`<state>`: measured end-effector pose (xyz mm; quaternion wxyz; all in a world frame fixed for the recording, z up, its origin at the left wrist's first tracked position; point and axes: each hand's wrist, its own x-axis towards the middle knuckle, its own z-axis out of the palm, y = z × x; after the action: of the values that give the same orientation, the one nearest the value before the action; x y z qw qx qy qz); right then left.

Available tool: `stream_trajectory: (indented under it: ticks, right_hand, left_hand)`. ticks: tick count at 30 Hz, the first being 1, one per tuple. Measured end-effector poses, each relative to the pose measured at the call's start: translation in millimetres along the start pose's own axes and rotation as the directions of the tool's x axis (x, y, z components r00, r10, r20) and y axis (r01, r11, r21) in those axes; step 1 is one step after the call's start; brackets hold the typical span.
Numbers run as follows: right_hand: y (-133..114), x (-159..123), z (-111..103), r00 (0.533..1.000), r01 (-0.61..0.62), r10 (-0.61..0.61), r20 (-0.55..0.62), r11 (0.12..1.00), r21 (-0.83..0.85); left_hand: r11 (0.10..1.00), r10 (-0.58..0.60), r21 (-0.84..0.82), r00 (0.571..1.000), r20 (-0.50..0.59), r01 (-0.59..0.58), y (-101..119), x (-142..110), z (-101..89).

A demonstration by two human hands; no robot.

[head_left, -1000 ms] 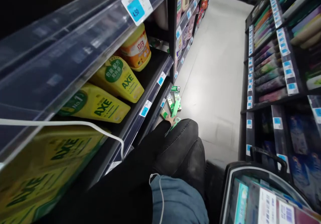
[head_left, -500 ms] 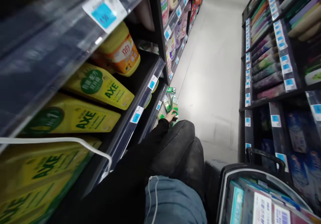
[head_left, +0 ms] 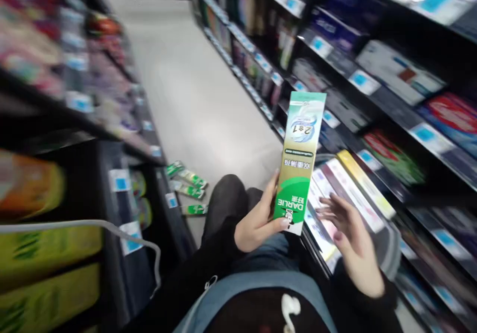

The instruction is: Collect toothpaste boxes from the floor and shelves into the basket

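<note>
My left hand (head_left: 257, 223) is closed round the lower end of a green, gold and white Darlie toothpaste box (head_left: 298, 161), its thumb across the front. The box stands nearly upright before me, its print upside down. To its right my right hand (head_left: 352, 236) is raised with fingers apart, touching nothing that I can see. Beneath that hand is a basket (head_left: 393, 253) holding several boxes, among them a yellow-edged box (head_left: 367, 181). On the floor at left lie several green toothpaste boxes (head_left: 188, 189).
Shelves line both sides of the aisle floor (head_left: 179, 74). Yellow bottles (head_left: 52, 253) stand on the left shelf, and a white cable (head_left: 112, 228) hangs in front of them. Boxed goods (head_left: 402, 69) fill the right shelves. My knee (head_left: 227, 199) is beside the floor boxes.
My left hand has come up from the floor boxes with one toothpaste box in it. The view has swung right, bringing my right hand and more of the right shelves into sight.
</note>
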<state>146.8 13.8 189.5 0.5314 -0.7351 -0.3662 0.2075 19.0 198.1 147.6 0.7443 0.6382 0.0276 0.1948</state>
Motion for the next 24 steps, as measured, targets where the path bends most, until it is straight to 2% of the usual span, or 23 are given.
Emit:
stream_trajectory:
  ticks: [2,4,6,8,10,12,13,15,17,19,21,24]
  right_hand:
    - [-2,-4,10,0.986,0.03,-0.014,-0.169,0.995,0.091]
    - [2,-11,3,0.938,0.016,0.029,-0.347,0.992,0.124]
    - [13,-27,-16,0.883,-0.034,0.109,-0.457,0.985,0.168]
    - [32,-52,-44,0.824,-0.103,0.206,-0.527,0.97,0.219]
    - [56,-80,-76,0.709,-0.215,0.325,-0.626,0.945,0.248]
    - [84,-105,-106,0.544,-0.393,0.422,-0.725,0.892,0.224]
    - [99,-114,-119,0.474,-0.509,0.451,-0.756,0.841,0.182]
    - [128,-124,-136,0.384,-0.761,0.5,-0.776,0.647,0.04]
    - [154,-122,-141,0.331,-0.92,0.556,-0.763,0.371,-0.129]
    - [176,-110,-134,0.29,-0.956,0.607,-0.74,0.153,-0.249]
    - [194,-94,-120,0.286,-0.944,0.626,-0.725,0.055,-0.325]
    - [216,-73,-101,0.319,-0.906,0.654,-0.686,-0.003,-0.424]
  left_hand:
    - [0.999,0.03,0.005,0.981,0.194,-0.032,-5,12,28.6]
    - [0.997,0.035,0.048,0.936,0.35,-0.055,-17,22,55.8]
    - [0.99,0.004,0.122,0.877,0.481,-0.071,-30,29,79.5]
    - [0.973,-0.057,0.217,0.818,0.573,-0.084,-38,34,95.3]
    - [0.95,-0.115,0.3,0.789,0.604,-0.092,-41,37,99.1]
    - [0.94,-0.149,0.334,0.803,0.577,-0.066,-43,38,89.9]
    - [0.939,-0.168,0.342,0.826,0.538,-0.032,-45,38,81.1]
    - [0.922,-0.227,0.382,0.885,0.406,0.062,-52,36,59.0]
    - [0.88,-0.285,0.447,0.93,0.232,0.158,-61,33,36.1]
    - [0.842,-0.314,0.489,0.944,0.102,0.228,-69,29,17.7]
    - [0.831,-0.33,0.484,0.943,0.032,0.275,-74,24,5.8]
    - [0.835,-0.341,0.444,0.939,-0.043,0.324,-78,16,-4.0]
